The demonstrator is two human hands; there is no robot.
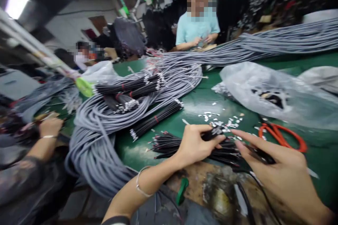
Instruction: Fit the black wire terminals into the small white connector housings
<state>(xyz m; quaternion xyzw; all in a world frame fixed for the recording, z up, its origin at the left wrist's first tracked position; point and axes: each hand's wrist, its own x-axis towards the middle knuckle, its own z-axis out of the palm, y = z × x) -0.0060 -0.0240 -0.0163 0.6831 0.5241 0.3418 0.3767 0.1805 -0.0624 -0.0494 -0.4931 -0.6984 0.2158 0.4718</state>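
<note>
My left hand (194, 145) pinches a short bunch of black wires (211, 133) whose pale ends point right. Below it, a loose pile of black wires (169, 145) with reddish tips lies on the green table. My right hand (283, 170) is curled around a black-handled tool (262, 154), mostly hidden by the fingers. Its thumb and index finger reach toward the wire ends, a small gap apart from my left fingers. Small white connectors (232, 122) are scattered just beyond both hands.
Orange-handled scissors (283, 135) lie at right, near a plastic bag (264, 88). Grey cables (92, 137) coil at left, carrying tied black wire bundles (124, 86). A stained board (195, 179) lies in front. A co-worker (198, 28) is across the table; another person's hand (50, 126) is at left.
</note>
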